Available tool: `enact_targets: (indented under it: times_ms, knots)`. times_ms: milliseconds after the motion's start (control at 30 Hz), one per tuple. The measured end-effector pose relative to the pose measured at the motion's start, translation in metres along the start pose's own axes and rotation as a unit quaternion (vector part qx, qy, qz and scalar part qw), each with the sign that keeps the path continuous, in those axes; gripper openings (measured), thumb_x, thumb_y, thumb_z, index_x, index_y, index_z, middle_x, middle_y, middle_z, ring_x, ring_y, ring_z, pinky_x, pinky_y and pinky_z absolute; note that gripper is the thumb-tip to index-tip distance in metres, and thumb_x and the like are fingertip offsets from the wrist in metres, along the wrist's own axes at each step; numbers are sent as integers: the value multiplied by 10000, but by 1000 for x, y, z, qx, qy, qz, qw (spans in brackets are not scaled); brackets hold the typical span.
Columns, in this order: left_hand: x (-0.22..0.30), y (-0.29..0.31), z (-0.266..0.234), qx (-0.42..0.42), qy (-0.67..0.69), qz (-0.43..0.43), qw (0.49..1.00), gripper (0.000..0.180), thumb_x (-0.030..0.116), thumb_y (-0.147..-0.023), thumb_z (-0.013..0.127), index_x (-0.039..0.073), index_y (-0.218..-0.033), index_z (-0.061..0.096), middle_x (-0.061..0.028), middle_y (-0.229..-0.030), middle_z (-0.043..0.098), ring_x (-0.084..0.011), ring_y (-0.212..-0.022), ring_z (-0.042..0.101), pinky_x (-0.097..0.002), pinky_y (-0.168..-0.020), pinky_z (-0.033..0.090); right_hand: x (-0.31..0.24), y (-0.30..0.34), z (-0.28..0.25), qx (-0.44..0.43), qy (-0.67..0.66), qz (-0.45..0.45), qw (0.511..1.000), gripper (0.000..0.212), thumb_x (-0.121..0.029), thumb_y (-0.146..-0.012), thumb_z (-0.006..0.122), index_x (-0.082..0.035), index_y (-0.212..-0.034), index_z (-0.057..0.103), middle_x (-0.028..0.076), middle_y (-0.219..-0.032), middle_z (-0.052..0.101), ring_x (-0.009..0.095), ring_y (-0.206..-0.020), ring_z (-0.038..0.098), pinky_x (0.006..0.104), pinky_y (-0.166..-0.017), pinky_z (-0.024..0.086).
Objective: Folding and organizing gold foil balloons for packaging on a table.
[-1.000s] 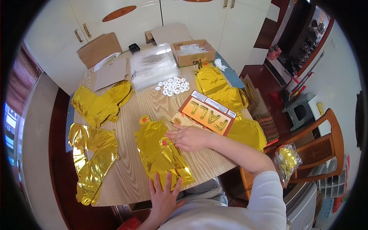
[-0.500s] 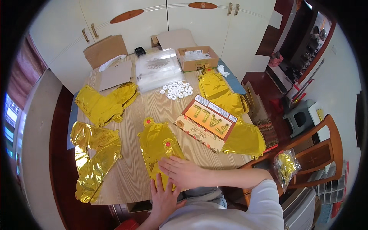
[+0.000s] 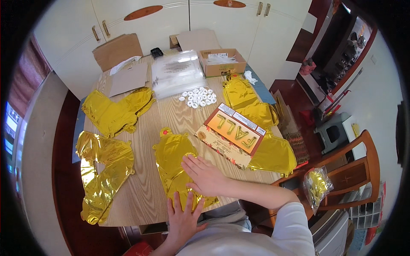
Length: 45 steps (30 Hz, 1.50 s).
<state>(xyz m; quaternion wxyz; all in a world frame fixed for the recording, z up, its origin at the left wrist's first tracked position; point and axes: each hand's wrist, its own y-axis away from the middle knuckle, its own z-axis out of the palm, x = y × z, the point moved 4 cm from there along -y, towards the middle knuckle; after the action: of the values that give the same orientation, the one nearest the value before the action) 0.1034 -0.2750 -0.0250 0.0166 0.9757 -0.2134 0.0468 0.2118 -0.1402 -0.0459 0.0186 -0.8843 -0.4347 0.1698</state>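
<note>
A flat gold foil balloon (image 3: pixel 171 149) lies before me at the table's near edge, a red spot on its far tab. My right hand (image 3: pixel 206 176) rests palm down across its middle, fingers stretched out, covering part of the foil. Nearer to me, my left hand (image 3: pixel 184 219) lies with fingers spread on the balloon's near end. Neither hand grips anything. Right of the balloon, a printed card (image 3: pixel 230 134) with an orange panel overlaps more gold foil balloons (image 3: pixel 273 153).
Two gold foil balloons (image 3: pixel 117 112) (image 3: pixel 102 173) lie at the left. Farther back are several white rings (image 3: pixel 199 97), a stack of clear plastic bags (image 3: pixel 177 76) and an open cardboard box (image 3: pixel 222 64). A wooden chair (image 3: pixel 370 170) with a bagged gold item (image 3: pixel 318 185) stands at the right.
My right hand has slid away from me along the balloon and now covers its middle red spot. More of the near end shows, spread to the right. My left hand stays in place.
</note>
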Motion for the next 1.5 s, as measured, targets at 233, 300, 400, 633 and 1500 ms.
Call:
enact_targets:
  times_ms: [233, 300, 400, 633, 1500]
  knots:
    - [-1, 2, 2, 1, 0, 0, 1000, 934, 629, -606, 780, 252, -1410, 492, -191, -1478, 362, -572, -1338, 282, -717, -1065, 219, 20, -21, 0, 4, 91, 49, 995, 705, -439, -971, 474, 36, -1472, 330, 203, -1550, 315, 350, -1455, 262, 475, -1194, 180]
    - [-1, 2, 1, 1, -6, 2, 1000, 924, 640, -617, 768, 255, -1411, 493, -188, -1482, 359, -571, -1339, 282, -716, -1064, 223, 28, -27, 0, 25, 117, 47, 992, 697, -445, -970, 474, -6, -1490, 321, 181, -1553, 321, 346, -1454, 265, 491, -1191, 173]
    - [0, 2, 1, 2, -15, 2, 1000, 910, 656, -631, 751, 258, -1409, 498, -185, -1484, 357, -570, -1341, 280, -713, -1061, 229, 46, -39, -20, 43, 164, 56, 984, 699, -461, -962, 487, -60, -1507, 312, 164, -1550, 337, 343, -1456, 263, 518, -1181, 179]
    - [-1, 6, 2, 38, 4, -8, 999, 896, 715, -673, 695, 230, -1401, 501, -194, -1481, 355, -567, -1345, 275, -699, -1057, 246, 151, -26, -109, 0, 168, 306, 937, 875, -633, -786, 656, -104, -1443, 422, 182, -1457, 428, 355, -1346, 403, 560, -1105, 294]
    - [-45, 42, -41, 284, 114, -96, 947, 848, 623, -833, 622, -30, -1348, 456, -269, -1376, 451, -492, -1301, 404, -609, -1070, 318, 105, -5, -198, 54, -284, 232, 929, 264, -160, -972, 555, -41, -1194, 632, 117, -1008, 706, 188, -891, 657, 313, -808, 514]
